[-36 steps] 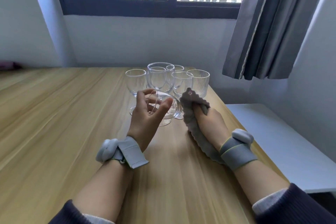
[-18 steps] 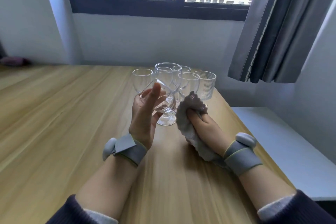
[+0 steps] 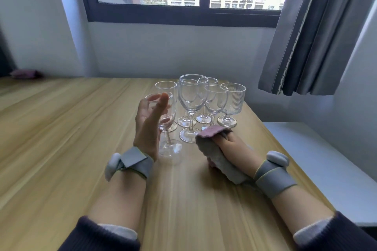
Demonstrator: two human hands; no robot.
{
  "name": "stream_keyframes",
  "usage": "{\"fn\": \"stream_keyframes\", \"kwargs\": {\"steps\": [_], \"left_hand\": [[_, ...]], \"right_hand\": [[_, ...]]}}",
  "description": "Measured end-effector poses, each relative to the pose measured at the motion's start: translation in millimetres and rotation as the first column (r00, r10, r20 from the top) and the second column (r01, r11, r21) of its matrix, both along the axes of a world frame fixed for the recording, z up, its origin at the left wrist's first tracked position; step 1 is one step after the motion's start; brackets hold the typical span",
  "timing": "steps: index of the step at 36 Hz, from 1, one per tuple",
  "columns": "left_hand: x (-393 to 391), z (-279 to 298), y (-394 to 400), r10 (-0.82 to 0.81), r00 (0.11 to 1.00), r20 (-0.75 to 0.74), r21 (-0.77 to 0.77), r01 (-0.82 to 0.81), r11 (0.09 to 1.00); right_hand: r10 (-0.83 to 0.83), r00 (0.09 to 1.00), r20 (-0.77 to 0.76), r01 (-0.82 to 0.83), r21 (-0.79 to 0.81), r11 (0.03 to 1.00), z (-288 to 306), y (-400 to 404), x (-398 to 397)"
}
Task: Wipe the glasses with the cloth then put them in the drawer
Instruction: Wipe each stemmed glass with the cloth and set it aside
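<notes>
My left hand [image 3: 148,128] holds a clear stemmed glass [image 3: 166,122] by its bowl, thumb stretched up along the near side. The glass is upright, and its foot is at or just above the wooden table [image 3: 61,149]. My right hand [image 3: 232,144] grips a grey and pink cloth [image 3: 212,149] and rests on the table, a little right of the held glass and apart from it. Behind both hands stand several more stemmed glasses [image 3: 191,102], with a ribbed glass [image 3: 233,98] at the right end. No drawer is in view.
The table's right edge runs close to my right arm, with a lower white surface [image 3: 326,165] beyond it. A grey curtain [image 3: 316,36] hangs at the right, above the table's far corner. A small purple thing [image 3: 24,72] lies at the far left by the wall.
The glass in my left hand has gone from tilted to upright and moved left and down towards the table. My right hand with the cloth has dropped away from it onto the table.
</notes>
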State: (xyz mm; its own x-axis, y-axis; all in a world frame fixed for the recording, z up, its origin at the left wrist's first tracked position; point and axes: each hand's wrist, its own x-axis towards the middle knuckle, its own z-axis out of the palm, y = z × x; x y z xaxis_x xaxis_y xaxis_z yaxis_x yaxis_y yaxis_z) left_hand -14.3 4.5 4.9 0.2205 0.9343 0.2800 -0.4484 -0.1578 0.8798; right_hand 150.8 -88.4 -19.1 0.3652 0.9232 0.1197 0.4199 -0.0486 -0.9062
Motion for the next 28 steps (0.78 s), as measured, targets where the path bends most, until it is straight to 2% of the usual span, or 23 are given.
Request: {"fn": "stream_keyframes", "kwargs": {"steps": [3, 14, 16, 17, 19, 22, 24, 26, 28], "left_hand": [[-5.6, 0.2, 6.0, 0.061, 0.995, -0.073, 0.030, -0.059, 0.998], [-11.6, -7.5, 19.0, 0.327, 0.932, -0.155, 0.098, -0.314, 0.944], [-9.4, -14.5, 20.8, 0.358, 0.906, -0.225, 0.089, -0.347, 0.934], [-8.6, -18.9, 21.3, 0.381, 0.871, -0.309, 0.101, -0.368, 0.924], [-9.0, -28.8, 23.6, 0.420, 0.740, -0.526, 0.169, -0.393, 0.904], [-11.7, -41.1, 26.0, 0.422, 0.391, -0.818, 0.253, -0.414, 0.874], [-14.2, -40.8, 28.7, 0.382, 0.207, -0.901, 0.282, -0.392, 0.876], [-15.8, -40.3, 32.7, 0.345, 0.142, -0.928, 0.276, -0.364, 0.890], [-17.9, -41.0, 34.2, 0.332, 0.124, -0.935, 0.269, -0.359, 0.894]], "right_hand": [[-0.041, 0.997, 0.065, 0.042, -0.008, 0.999, -2.7, 1.9, 2.6], [-0.035, 0.983, 0.179, 0.039, -0.019, 0.999, -1.3, 2.3, 2.1], [-0.031, 0.978, 0.204, 0.035, -0.016, 0.999, -1.1, 1.5, 3.4], [-0.030, 0.976, 0.218, 0.034, -0.016, 0.999, -1.4, 1.8, 4.0], [-0.023, 0.973, 0.229, 0.027, -0.013, 1.000, -1.6, 2.3, 4.3], [-0.027, 0.971, 0.238, 0.034, -0.029, 0.999, -1.3, 2.9, 2.9], [-0.029, 0.971, 0.237, 0.042, -0.046, 0.998, -0.8, 2.3, 2.7], [-0.037, 0.970, 0.241, 0.053, -0.058, 0.997, 0.3, 1.0, 2.5], [-0.041, 0.971, 0.236, 0.053, -0.047, 0.997, 0.5, 0.4, 2.0]]}}
